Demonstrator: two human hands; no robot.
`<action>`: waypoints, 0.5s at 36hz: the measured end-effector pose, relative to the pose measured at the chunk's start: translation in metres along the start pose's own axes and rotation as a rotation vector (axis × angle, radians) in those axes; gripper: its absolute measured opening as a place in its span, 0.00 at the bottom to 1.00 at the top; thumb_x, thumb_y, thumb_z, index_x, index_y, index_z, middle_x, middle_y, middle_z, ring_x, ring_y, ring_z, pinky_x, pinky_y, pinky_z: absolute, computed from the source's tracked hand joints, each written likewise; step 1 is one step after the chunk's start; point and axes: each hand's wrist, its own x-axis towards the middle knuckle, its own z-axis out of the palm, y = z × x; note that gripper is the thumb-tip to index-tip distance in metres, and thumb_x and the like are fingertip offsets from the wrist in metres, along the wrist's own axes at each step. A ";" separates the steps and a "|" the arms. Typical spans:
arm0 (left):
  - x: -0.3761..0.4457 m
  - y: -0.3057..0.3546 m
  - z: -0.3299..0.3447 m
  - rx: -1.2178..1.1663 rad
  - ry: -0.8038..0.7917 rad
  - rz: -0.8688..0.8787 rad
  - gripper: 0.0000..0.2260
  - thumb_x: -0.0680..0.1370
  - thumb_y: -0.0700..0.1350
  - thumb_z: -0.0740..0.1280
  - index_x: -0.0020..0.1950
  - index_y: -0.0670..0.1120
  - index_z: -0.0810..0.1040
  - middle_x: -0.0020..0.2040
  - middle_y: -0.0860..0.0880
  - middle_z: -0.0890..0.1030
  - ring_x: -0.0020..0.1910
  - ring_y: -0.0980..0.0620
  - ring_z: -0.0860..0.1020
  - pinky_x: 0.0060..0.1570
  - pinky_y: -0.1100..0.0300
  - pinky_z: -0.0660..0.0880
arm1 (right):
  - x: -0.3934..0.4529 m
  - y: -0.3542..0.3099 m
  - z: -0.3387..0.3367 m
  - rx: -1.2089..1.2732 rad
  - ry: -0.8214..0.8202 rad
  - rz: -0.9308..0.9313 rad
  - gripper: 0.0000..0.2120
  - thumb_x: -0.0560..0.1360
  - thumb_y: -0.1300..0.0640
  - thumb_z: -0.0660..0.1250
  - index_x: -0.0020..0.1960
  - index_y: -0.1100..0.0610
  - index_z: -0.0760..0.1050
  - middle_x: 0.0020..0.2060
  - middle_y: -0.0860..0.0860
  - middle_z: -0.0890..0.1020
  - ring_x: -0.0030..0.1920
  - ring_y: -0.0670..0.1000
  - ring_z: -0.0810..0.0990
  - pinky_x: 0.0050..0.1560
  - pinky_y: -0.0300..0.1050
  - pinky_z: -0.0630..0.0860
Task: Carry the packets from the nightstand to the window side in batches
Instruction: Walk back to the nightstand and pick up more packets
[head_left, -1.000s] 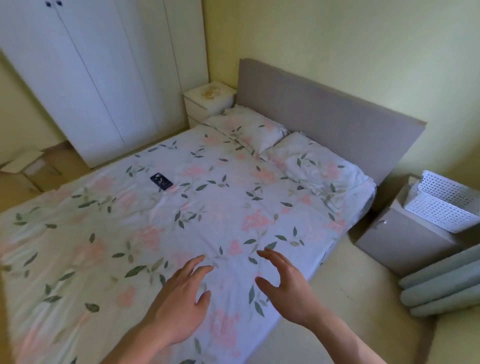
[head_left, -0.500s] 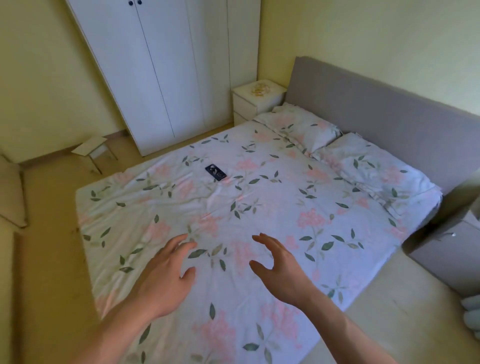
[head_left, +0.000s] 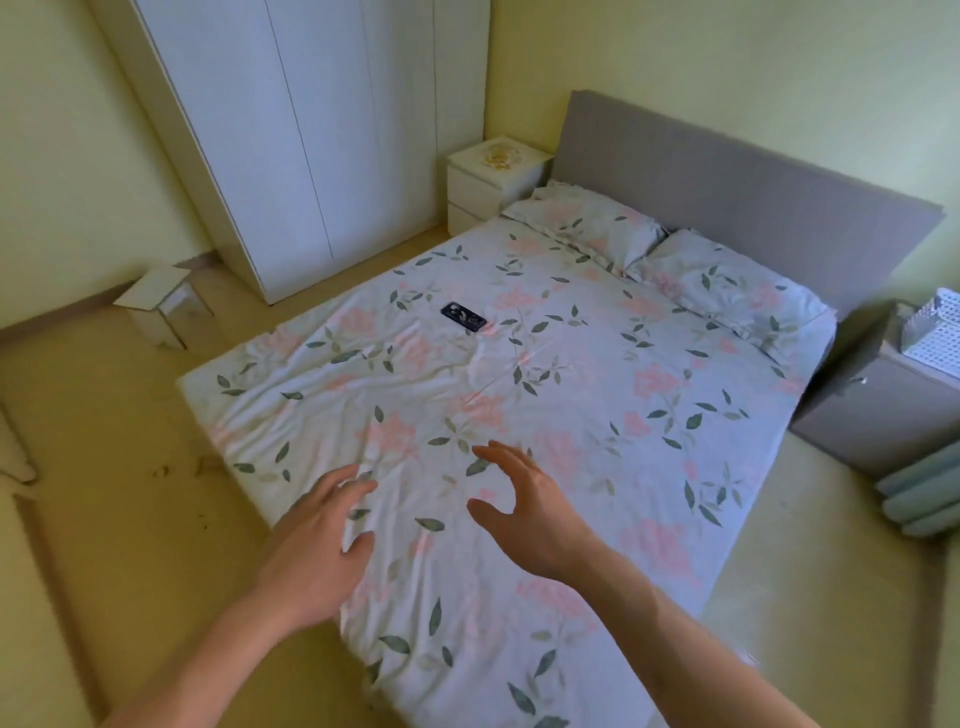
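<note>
Reaching forward empty, left hand (head_left: 311, 551) and right hand (head_left: 524, 512) show a wide grip. Packets (head_left: 497, 155) lie heaped on the far nightstand (head_left: 485, 182); probably light, crinkly, slippery: scoop from beneath.

Small heap of yellowish packets (head_left: 497, 155) lies on top of the white two-drawer nightstand (head_left: 491, 188), roughly centred on its surface. Individual packets too small and blurred to count. Nightstand stands upright on the floor, between the white wardrobe and the grey headboard.
</note>
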 end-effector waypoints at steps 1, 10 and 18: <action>-0.004 -0.011 -0.013 -0.004 0.017 0.000 0.23 0.82 0.48 0.64 0.76 0.54 0.65 0.78 0.59 0.55 0.76 0.55 0.61 0.72 0.55 0.65 | 0.002 -0.015 0.007 -0.005 0.005 -0.014 0.28 0.80 0.45 0.66 0.78 0.44 0.62 0.79 0.42 0.61 0.77 0.48 0.63 0.76 0.46 0.61; -0.001 -0.052 -0.100 -0.024 0.086 0.075 0.22 0.82 0.51 0.63 0.76 0.57 0.64 0.78 0.61 0.55 0.74 0.55 0.65 0.69 0.54 0.69 | 0.024 -0.097 0.032 0.016 0.094 -0.052 0.27 0.80 0.46 0.66 0.77 0.42 0.63 0.78 0.40 0.61 0.76 0.45 0.65 0.73 0.43 0.65; 0.052 -0.077 -0.153 0.023 0.081 0.186 0.22 0.81 0.50 0.63 0.76 0.57 0.65 0.77 0.62 0.56 0.74 0.56 0.65 0.71 0.58 0.65 | 0.064 -0.118 0.035 0.017 0.194 0.016 0.26 0.80 0.44 0.66 0.76 0.40 0.64 0.77 0.37 0.62 0.76 0.44 0.64 0.73 0.43 0.63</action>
